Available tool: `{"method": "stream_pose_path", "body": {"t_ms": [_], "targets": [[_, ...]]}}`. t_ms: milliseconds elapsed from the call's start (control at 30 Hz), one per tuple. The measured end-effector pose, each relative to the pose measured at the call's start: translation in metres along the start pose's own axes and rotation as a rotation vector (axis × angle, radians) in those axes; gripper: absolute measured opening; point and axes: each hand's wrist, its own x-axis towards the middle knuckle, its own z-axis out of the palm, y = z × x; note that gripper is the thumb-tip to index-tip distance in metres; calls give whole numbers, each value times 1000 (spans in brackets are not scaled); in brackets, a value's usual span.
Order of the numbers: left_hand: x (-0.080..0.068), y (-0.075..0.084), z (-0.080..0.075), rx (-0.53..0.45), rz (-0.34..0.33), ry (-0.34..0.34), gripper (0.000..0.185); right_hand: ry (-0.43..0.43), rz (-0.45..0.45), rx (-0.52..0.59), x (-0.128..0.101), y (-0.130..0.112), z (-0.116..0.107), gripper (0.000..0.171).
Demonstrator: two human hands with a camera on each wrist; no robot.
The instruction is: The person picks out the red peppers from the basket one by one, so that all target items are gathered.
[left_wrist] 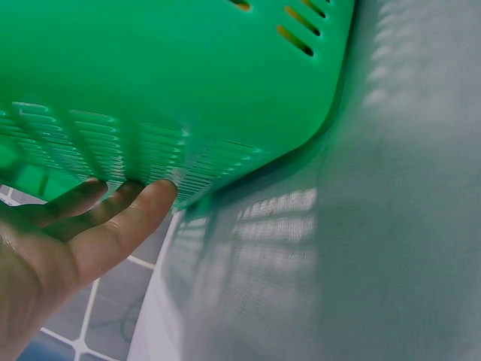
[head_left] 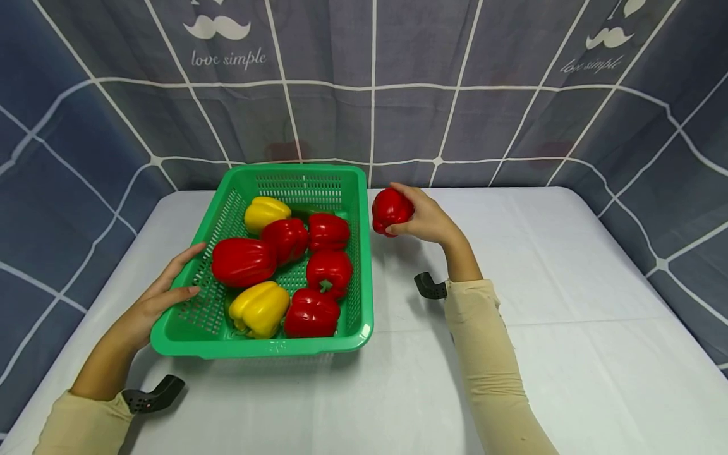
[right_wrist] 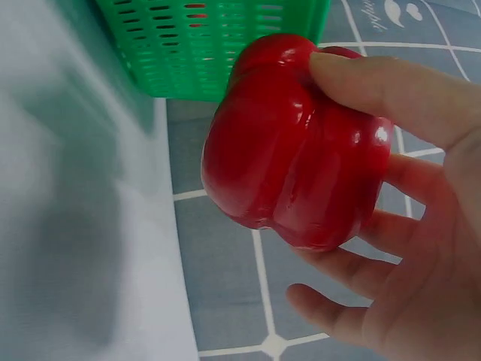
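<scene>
A green plastic basket (head_left: 368, 284) with slotted walls stands on the white-covered table. Inside lie several red bell peppers (head_left: 244, 262) and two yellow ones, a front yellow bell pepper (head_left: 260, 308) and a back yellow bell pepper (head_left: 266, 213). My left hand (head_left: 156, 300) holds the basket's left rim; its fingers (left_wrist: 120, 233) touch the outer wall in the left wrist view. Just right of the basket, my right hand (head_left: 426, 218) grips a red bell pepper (right_wrist: 293, 150) between thumb and fingers. That pepper is held above the table, its shadow falling below.
Something dark green (head_left: 304, 212) lies partly hidden at the basket's back. The white tablecloth (head_left: 569, 284) extends right of the basket. A grey-blue curtain (head_left: 409, 126) with white lines closes off the back and both sides. Black wrist mounts (head_left: 430, 286) stick out from both sleeves.
</scene>
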Motion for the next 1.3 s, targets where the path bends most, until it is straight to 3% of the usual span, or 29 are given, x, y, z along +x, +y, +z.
{"method": "stream_pose_path", "body": {"t_ms": [400, 1300], "targets": [[-1, 0, 0, -62, 7, -31, 63, -47, 17, -69, 7, 11, 9, 87], [-1, 2, 0, -56, -11, -19, 62, -142, 9, -162, 11, 15, 20, 84]]}}
